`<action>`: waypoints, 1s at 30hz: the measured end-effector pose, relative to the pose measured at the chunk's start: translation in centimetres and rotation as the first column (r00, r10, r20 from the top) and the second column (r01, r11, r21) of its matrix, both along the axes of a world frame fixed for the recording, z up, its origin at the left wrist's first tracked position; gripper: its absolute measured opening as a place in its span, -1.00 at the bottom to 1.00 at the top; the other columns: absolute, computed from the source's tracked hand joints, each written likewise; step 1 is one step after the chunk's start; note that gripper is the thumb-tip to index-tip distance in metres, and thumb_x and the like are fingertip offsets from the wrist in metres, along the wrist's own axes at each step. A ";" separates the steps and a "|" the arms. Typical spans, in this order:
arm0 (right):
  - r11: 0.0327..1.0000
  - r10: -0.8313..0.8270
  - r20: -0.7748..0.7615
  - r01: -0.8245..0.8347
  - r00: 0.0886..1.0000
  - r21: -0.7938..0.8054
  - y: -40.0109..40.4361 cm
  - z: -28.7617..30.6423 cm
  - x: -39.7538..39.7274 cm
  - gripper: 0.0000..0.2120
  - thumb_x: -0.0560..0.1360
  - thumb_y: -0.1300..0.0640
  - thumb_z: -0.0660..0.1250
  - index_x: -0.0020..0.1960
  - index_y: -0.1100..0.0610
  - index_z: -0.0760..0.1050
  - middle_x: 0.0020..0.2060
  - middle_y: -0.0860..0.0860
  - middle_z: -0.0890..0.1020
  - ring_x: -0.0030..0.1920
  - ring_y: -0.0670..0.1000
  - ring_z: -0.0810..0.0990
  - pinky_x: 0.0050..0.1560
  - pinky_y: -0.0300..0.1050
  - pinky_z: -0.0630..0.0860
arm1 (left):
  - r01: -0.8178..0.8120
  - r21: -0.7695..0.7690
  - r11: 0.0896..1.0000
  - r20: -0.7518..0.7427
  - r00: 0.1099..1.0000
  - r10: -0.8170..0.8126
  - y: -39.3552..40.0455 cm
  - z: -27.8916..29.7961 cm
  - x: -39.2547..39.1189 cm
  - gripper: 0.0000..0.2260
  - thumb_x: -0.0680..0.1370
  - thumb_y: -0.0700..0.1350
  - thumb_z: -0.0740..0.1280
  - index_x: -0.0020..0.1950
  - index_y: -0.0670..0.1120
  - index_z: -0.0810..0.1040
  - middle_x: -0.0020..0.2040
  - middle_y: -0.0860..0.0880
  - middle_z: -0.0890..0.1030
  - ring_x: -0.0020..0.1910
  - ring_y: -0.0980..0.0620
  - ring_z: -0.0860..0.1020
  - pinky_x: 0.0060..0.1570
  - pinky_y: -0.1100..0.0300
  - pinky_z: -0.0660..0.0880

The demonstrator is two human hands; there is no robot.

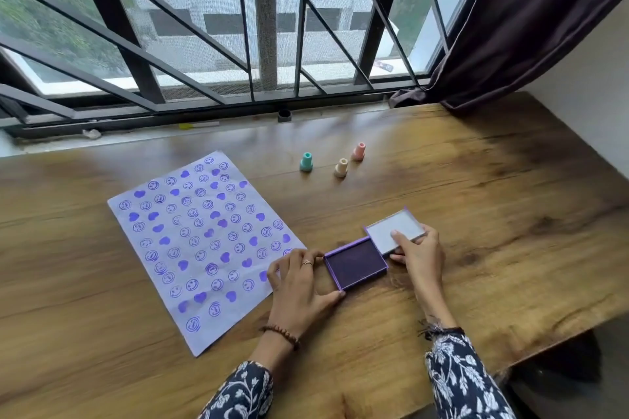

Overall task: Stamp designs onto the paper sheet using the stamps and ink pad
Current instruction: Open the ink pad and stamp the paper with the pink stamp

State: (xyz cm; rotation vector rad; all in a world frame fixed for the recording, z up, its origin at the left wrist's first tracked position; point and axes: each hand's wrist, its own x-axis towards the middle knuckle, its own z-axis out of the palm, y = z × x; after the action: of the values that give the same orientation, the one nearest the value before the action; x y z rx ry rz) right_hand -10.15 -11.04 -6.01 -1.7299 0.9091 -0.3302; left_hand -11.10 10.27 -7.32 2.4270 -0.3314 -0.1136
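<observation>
A paper sheet (pixel 200 245) covered with purple smiley and heart prints lies on the left of the wooden table (pixel 476 187). To its right sits an open purple ink pad (pixel 355 264). My left hand (pixel 299 286) grips the pad's left side between thumb and fingers. My right hand (pixel 420 257) holds the pad's lid (pixel 394 231), which rests just right of and behind the pad with its pale inside facing up. Three small stamps stand upright farther back: a teal stamp (pixel 306 161), a cream stamp (pixel 341 167) and a pink stamp (pixel 358 151).
A barred window (pixel 238 27) runs along the table's far edge, with a small dark pot (pixel 284 115) and a yellow-tipped stick (pixel 199 125) on its sill. A dark curtain (pixel 531 20) hangs at the back right. The table's right edge drops off near the wall.
</observation>
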 end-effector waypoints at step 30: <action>0.601 0.619 -0.275 -0.669 0.736 -0.437 -3.1 1.8 19.7 -0.79 0.42 0.16 0.38 0.05 0.13 0.53 0.02 0.13 0.64 -0.01 0.09 0.62 0.03 0.05 0.57 | -0.034 0.133 0.991 0.157 0.988 0.013 -11.3 2.9 20.0 -0.55 0.41 0.05 0.35 0.25 -0.06 0.41 0.27 -0.09 0.39 0.29 -0.09 0.26 0.24 -0.04 0.13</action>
State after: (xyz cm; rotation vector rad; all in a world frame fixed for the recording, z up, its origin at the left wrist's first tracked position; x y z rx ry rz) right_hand 9.52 -14.11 -4.18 -2.4643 0.1803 0.0162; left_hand 8.91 -1.04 -4.44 2.5800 -0.3755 0.0666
